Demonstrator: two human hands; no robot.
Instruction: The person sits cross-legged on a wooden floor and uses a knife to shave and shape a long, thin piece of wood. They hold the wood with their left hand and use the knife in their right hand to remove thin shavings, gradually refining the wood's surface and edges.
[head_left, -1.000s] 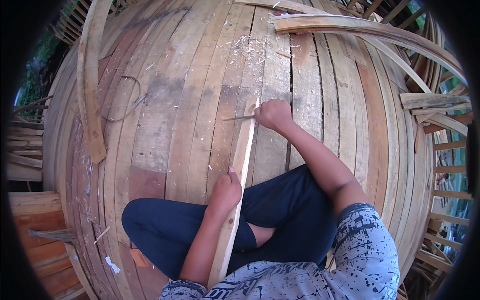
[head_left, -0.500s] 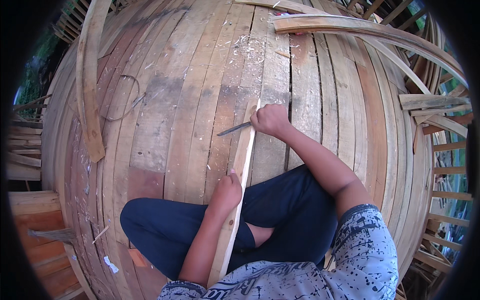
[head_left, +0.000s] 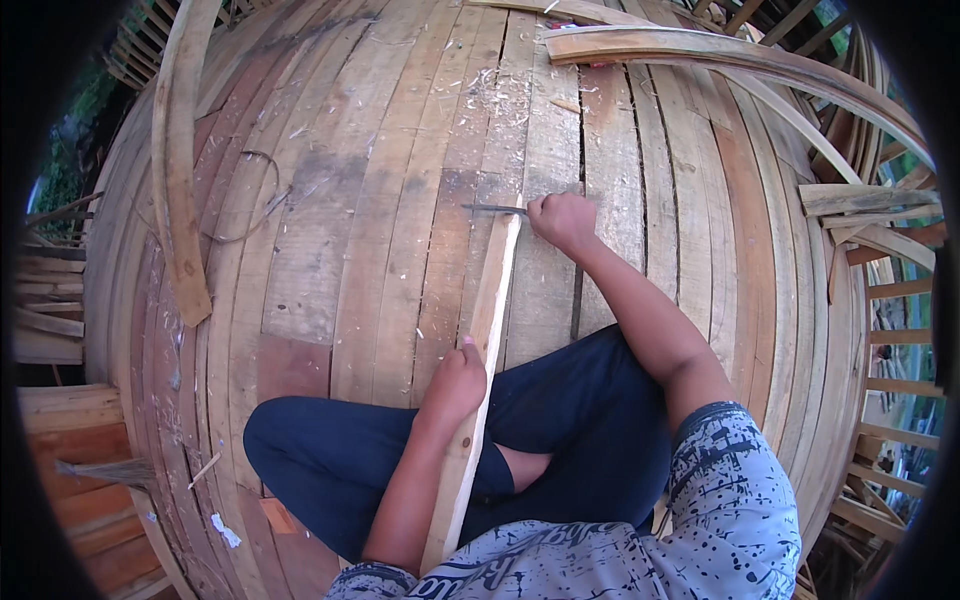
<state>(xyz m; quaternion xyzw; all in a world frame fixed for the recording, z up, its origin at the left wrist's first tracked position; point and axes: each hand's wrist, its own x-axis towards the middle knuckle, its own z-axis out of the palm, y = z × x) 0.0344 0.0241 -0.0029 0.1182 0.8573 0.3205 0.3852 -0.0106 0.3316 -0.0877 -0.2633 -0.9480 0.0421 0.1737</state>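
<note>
L hand [head_left: 455, 385] grips wood strip [head_left: 493, 295]; R hand [head_left: 563, 222] clenched on knife [head_left: 493, 208] (handle's hidden w/in it).

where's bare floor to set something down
Mostly bare: floorboards between the right hand and the planks at far right; also between the wooden strip and looped cord. Crowded: beyond the knife, where shavings lie thick.

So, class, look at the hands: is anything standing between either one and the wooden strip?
Nothing visible. The left hand grips the wooden strip directly. The right hand, beside the strip's far end, holds a knife whose blade reaches across that end; no other object lies between.
</note>
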